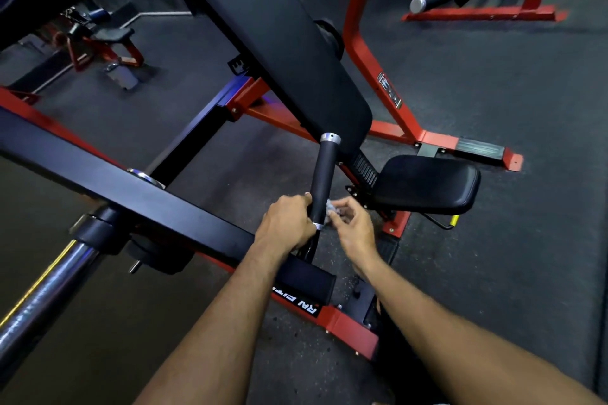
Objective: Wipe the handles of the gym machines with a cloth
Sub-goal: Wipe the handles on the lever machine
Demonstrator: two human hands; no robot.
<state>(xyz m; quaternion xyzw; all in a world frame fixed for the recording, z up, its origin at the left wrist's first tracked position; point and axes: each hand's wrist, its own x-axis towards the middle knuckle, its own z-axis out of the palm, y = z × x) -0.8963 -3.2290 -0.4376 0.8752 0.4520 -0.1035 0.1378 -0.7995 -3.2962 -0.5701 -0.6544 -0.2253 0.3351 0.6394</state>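
dark gym floor (493, 240); your left hand (288, 223) grips the handle (324, 181) base; right hand (353, 227) pinches the cloth (330, 208) against it; wiping underway; next, stroke upward.

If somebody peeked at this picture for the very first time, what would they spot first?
Probably the two bare arms reaching up the middle: the left hand grips the base of a black handle, and the right hand pinches a small pale cloth against it. Next, the bright red frame behind the long black pad.

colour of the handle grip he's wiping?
Black grip with silver end collars, clearest in the head view.
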